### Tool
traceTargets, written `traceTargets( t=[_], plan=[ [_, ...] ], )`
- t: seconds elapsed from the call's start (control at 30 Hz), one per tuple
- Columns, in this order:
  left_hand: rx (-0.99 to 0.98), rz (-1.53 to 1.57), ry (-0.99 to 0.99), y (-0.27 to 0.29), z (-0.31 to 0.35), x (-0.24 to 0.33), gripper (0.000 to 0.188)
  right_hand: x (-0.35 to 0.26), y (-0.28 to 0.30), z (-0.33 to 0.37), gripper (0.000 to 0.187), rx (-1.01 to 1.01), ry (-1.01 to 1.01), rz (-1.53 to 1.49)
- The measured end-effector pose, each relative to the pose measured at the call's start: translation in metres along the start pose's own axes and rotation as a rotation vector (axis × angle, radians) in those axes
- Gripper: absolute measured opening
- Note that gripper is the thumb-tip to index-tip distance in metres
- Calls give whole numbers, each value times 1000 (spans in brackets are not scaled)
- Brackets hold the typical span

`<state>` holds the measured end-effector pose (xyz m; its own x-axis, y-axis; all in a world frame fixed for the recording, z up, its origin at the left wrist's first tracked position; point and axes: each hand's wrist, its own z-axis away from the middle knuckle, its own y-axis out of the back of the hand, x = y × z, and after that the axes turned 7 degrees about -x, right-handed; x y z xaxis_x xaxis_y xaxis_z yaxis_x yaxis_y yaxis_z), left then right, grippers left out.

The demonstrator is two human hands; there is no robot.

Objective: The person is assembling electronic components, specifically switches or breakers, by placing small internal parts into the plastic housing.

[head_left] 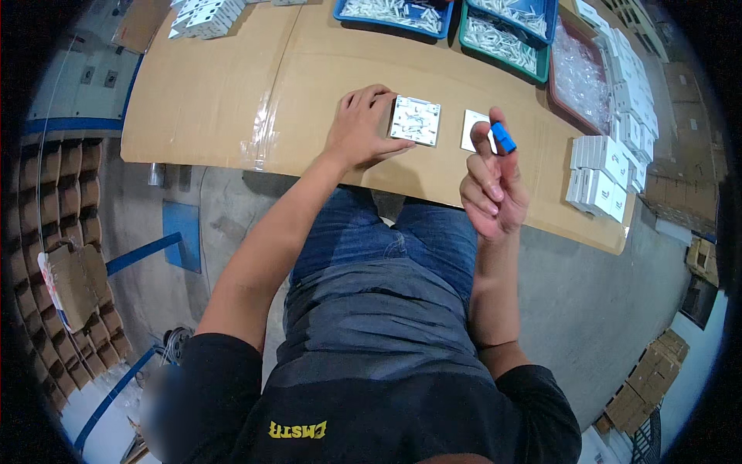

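Black shirt (386,394) is seen closest, yellow lettering across it. Near the worktop's (209,93) front edge, a white square block (416,121) is gripped by the left hand (359,127); a blue piece (504,138) is pinched aloft by the right hand (495,189). Mid-assembly, probably; steady fingers seem needed next. Print on the white stacks (599,176) by the right edge can't be read, tbh.

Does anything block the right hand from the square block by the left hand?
Nothing visible stands up between the right hand with its blue piece and that square block; only a white plate lies flat between them, on the cardboard.
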<state>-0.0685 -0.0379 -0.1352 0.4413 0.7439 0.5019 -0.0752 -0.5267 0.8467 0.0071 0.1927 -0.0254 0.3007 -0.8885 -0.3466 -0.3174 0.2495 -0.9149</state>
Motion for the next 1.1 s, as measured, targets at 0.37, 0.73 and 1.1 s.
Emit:
traceTargets(
  t=[0.37, 0.73, 1.1],
  plan=[
    [14, 5, 1, -5, -3, 0, 89, 12, 43, -50, 46, 369, -124, 1450],
    [36, 13, 9, -4, -1, -3, 89, 42, 91, -84, 34, 180, -159, 2025],
    [21, 39, 21, -3, -2, -3, 89, 44, 96, -88, 33, 133, -266, 2098]
  ],
)
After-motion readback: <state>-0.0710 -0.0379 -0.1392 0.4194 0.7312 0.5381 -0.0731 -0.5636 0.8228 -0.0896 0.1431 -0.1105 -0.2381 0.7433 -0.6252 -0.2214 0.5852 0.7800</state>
